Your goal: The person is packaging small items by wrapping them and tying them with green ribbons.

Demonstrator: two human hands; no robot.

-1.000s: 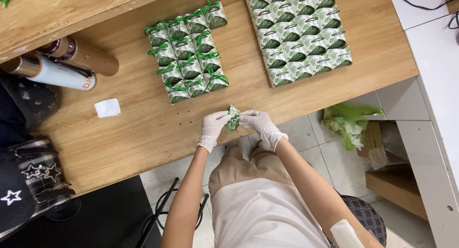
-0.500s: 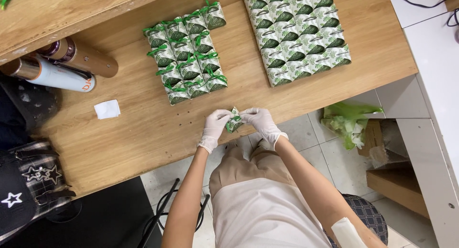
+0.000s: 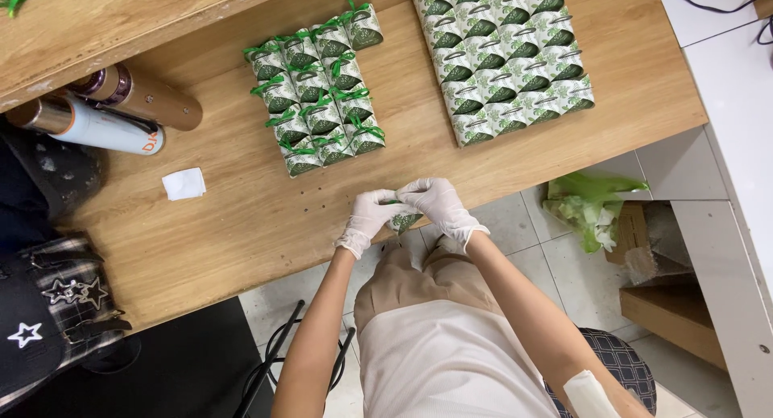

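Pale wooden tabletop (image 3: pixel 241 217) over grey floor tiles, two blocks of small green-and-white paper favour boxes laid out: ribbon-tied batch (image 3: pixel 318 92) left, untied batch (image 3: pixel 503 55) right. At the near table edge, one small green-and-white patterned paper box (image 3: pixel 403 218) pinched between both white-gloved hands, left hand (image 3: pixel 369 218) and right hand (image 3: pixel 439 209) closed round its top. Probably light, thin-walled, easily crushed; best held at the folded corners, gently. Two cylindrical bottles (image 3: pixel 113 116) and a white paper scrap (image 3: pixel 183 184) lying far left.
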